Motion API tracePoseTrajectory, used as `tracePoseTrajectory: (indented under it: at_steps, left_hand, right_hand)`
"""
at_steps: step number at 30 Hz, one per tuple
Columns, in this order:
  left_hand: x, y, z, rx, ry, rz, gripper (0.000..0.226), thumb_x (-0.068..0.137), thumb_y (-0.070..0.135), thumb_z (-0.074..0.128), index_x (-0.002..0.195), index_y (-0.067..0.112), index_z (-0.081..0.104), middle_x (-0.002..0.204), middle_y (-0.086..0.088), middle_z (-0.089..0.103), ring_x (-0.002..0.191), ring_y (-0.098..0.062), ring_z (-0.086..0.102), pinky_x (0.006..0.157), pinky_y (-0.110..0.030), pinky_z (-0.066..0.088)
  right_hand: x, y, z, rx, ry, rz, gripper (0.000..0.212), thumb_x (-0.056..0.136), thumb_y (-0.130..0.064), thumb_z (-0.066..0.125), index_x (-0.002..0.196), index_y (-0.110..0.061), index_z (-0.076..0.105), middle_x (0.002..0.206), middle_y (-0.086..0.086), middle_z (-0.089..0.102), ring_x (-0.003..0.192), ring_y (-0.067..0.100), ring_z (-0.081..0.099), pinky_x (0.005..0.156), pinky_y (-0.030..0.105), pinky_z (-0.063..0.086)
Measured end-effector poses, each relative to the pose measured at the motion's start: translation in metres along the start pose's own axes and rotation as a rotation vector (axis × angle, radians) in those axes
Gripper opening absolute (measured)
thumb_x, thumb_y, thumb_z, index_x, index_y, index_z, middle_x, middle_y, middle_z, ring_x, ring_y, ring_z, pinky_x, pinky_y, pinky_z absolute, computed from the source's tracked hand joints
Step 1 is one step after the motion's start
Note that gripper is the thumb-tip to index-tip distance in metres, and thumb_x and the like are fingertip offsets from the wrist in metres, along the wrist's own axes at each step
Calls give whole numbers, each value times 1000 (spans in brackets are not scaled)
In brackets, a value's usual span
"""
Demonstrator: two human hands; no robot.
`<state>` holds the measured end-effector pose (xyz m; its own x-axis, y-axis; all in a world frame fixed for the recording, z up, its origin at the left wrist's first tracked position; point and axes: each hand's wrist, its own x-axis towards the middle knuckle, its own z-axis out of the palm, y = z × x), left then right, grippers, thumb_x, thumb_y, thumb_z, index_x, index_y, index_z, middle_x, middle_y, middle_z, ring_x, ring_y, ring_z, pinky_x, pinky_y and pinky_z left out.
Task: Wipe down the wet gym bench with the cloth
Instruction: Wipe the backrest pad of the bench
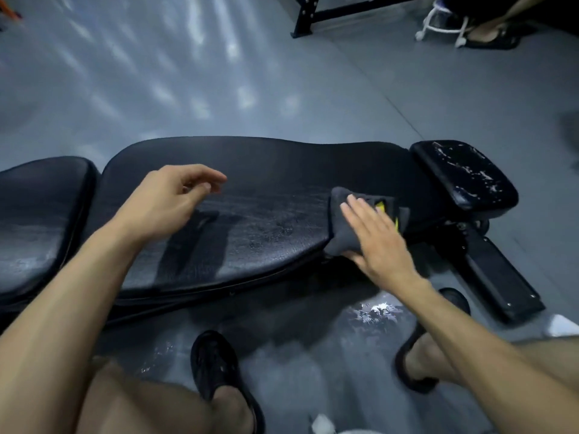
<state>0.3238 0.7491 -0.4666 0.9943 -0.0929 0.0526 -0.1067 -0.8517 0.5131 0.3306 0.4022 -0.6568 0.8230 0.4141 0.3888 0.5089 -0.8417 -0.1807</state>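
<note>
A black padded gym bench (250, 189) lies across the view, its long pad streaked with wet patches. A dark grey cloth (340, 227) with a yellow tag lies on the right end of that pad. My right hand (376, 239) rests flat on the cloth, fingers spread, pressing it to the pad. My left hand (169, 202) hovers over the middle-left of the pad, fingers loosely curled and apart, holding nothing. A smaller end pad (463, 173) at the right shows white wet flecks.
A separate seat pad (40, 214) sits at the left. My feet in black shoes (219, 368) stand on the grey floor below, beside a wet patch (376, 311). A black rack base (313, 17) and another person's sandalled foot (492, 37) are at the far right.
</note>
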Motion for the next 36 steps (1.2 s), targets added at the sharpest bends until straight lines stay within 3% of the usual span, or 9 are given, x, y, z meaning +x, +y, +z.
tracePoseTrajectory:
  at_steps: [6, 10, 13, 15, 17, 20, 27, 32, 36]
  left_hand:
    - [11, 13, 8, 74, -56, 27, 27, 101, 15, 58, 114, 33, 73, 104, 16, 76, 102, -7, 68, 93, -26, 46]
    - [21, 29, 25, 86, -105, 76, 28, 101, 14, 58, 118, 30, 73, 114, 13, 74, 109, -9, 66, 95, -26, 44]
    - [27, 38, 36, 79, -133, 106, 29, 101, 12, 57, 119, 29, 73, 115, 16, 71, 109, -5, 63, 94, -22, 41]
    - [30, 42, 42, 85, -152, 123, 30, 101, 12, 57, 120, 29, 72, 115, 17, 68, 108, -4, 60, 94, -21, 38]
    - [34, 44, 45, 101, -173, 144, 30, 101, 12, 56, 121, 29, 72, 115, 15, 68, 108, -5, 58, 93, -21, 38]
    - [42, 47, 52, 127, -201, 182, 29, 101, 13, 56, 122, 25, 72, 120, 6, 71, 113, -14, 63, 95, -26, 41]
    - [78, 73, 88, 205, -270, 293, 30, 100, 12, 55, 124, 23, 70, 125, 1, 71, 118, -22, 64, 102, -35, 46]
    - [89, 83, 104, 220, -322, 300, 29, 102, 16, 53, 125, 24, 69, 126, 3, 69, 120, -21, 62, 104, -35, 45]
    - [88, 88, 97, 217, -316, 312, 29, 103, 18, 52, 125, 26, 69, 127, 4, 69, 120, -20, 62, 105, -36, 45]
  right_hand:
    - [-15, -52, 3, 296, 166, 280, 79, 89, -34, 66, 157, -9, 34, 167, 6, 26, 156, 21, 17, 127, 45, 11]
    - [-14, -141, 11, 334, 92, 66, 102, 72, -29, 79, 160, -12, 28, 169, 6, 19, 158, 21, 11, 127, 45, 8]
    - [-5, -103, 11, 264, 84, -52, 102, 71, -25, 79, 159, -13, 29, 168, 4, 25, 156, 18, 18, 126, 44, 16]
    - [-5, -53, 9, 310, 139, 118, 84, 81, -24, 72, 156, -13, 36, 165, 3, 32, 155, 17, 23, 126, 45, 18]
    - [-4, -6, 4, 408, 231, 498, 68, 96, -40, 61, 155, -15, 39, 164, -1, 35, 154, 13, 23, 126, 45, 14]
    - [2, 9, 1, 565, 362, 837, 76, 96, -60, 43, 158, -18, 33, 166, -5, 28, 155, 7, 13, 127, 46, 8]
    - [18, -132, 26, 873, 593, 790, 65, 99, -52, 51, 154, -50, 17, 170, -8, 13, 157, 6, -3, 127, 40, 6]
    - [29, -50, 30, 797, 748, 964, 59, 99, -45, 53, 150, -43, 23, 167, -9, 18, 157, 7, 2, 127, 42, 12]
    - [33, 26, 16, 799, 834, 1233, 69, 103, -38, 54, 160, -15, 23, 170, 5, 13, 158, 16, 5, 126, 44, 14]
